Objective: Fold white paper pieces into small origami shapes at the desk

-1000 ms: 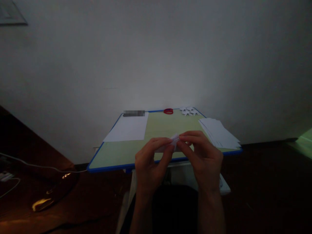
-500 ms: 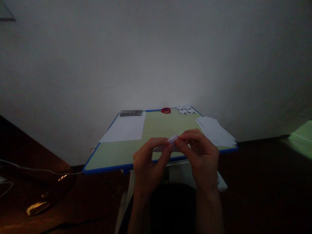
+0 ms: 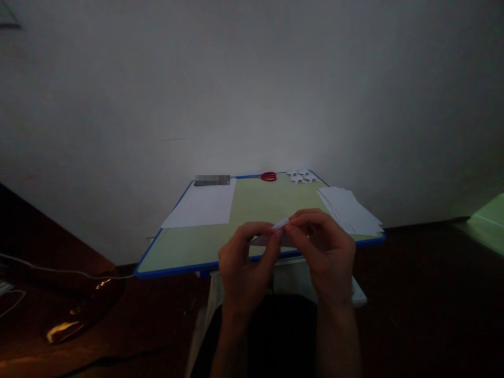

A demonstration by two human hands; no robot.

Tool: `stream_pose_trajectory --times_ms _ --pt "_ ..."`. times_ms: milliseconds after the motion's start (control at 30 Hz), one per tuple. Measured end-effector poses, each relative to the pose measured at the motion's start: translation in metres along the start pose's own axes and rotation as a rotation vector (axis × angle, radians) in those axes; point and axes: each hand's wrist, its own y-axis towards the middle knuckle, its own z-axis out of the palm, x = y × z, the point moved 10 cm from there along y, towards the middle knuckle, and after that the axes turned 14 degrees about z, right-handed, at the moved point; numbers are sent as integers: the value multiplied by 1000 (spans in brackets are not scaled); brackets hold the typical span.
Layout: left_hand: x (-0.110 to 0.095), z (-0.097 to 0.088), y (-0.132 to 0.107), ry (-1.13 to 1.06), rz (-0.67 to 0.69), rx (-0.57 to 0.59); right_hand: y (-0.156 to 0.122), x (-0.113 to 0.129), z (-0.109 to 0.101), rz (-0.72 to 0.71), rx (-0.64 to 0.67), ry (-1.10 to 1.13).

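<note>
A small folded piece of white paper [image 3: 281,224] is pinched between both hands above the near edge of the table. My left hand [image 3: 248,262] grips its left end between thumb and forefinger. On the other end, the thumb and forefinger of my right hand [image 3: 325,247] are closed, with the remaining fingers curled. A pale flap of the paper hangs below the fold, partly hidden by the fingers. The pale green table [image 3: 189,249] with a blue rim lies beneath.
Red-handled scissors [image 3: 269,177] lie at the table's far edge. Several folded white paper shapes [image 3: 302,176] sit at the back right. A stack of white sheets [image 3: 350,212] rests on the right, and a single white sheet [image 3: 202,205] on the left, below a dark blurred-out object [image 3: 212,181].
Both hands keep their pinch on the folded paper. My left hand has shifted slightly to the right, and the view has tilted a little.
</note>
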Motion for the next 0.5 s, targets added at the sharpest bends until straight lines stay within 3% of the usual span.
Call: stream_pose_trajectory --times_ms 167,500 --pt "0 1 0 15 12 25 -1 -7 -5 49 -42 41" --pt "-3 0 1 25 31 14 0 -9 -1 79 32 16"
